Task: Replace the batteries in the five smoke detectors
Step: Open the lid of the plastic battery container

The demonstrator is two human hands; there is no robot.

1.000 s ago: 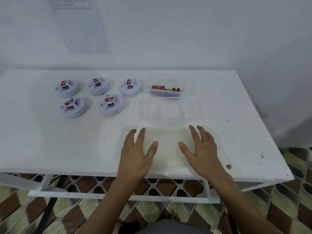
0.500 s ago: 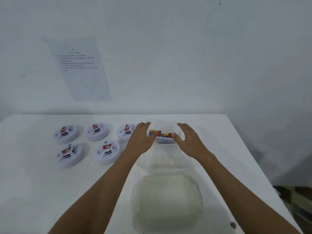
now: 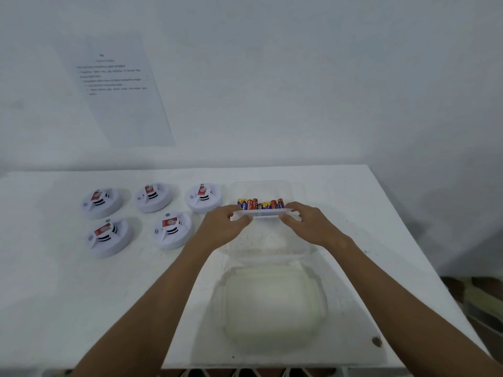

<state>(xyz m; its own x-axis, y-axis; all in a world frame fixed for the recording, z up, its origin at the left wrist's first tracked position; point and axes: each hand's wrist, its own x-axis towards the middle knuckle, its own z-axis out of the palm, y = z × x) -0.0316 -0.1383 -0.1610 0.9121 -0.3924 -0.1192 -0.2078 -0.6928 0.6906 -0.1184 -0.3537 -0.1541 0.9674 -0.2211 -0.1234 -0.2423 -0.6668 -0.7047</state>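
Nearest the person, at the front edge of the white desk (image 3: 381, 202), lay an upturned milky plastic container (image 3: 272, 303), and just beyond it a clear, empty-looking tub (image 3: 268, 244) that was hard to make out against the white surface. Both forearms reached over these two to the clear battery tray (image 3: 261, 191) behind them. The left hand (image 3: 223, 227) pinched the near rim at its left corner and the right hand (image 3: 307, 221) pinched the same rim at its right corner, thumbs under and fingers (image 3: 294, 206) curled over the edge, so the tray sat squarely between the two hands with its long side running left to right. The near rim looked slightly raised, though whether the tray had left the desk could not be told. Inside, the batteries (image 3: 260, 204) stood in a row along that same left-to-right line, just beyond the fingertips. The smoke detectors (image 3: 171, 229) lay to the left of the tray, three in a far row and two nearer, the nearest far-row one just beside the left hand; each still carried a red label on top. The left hand was therefore the closer one to them. Any pull of the tray toward the person would probably meet the clear tub first. On the wall behind hung a printed sheet (image 3: 117, 88), its text too blurred to read.
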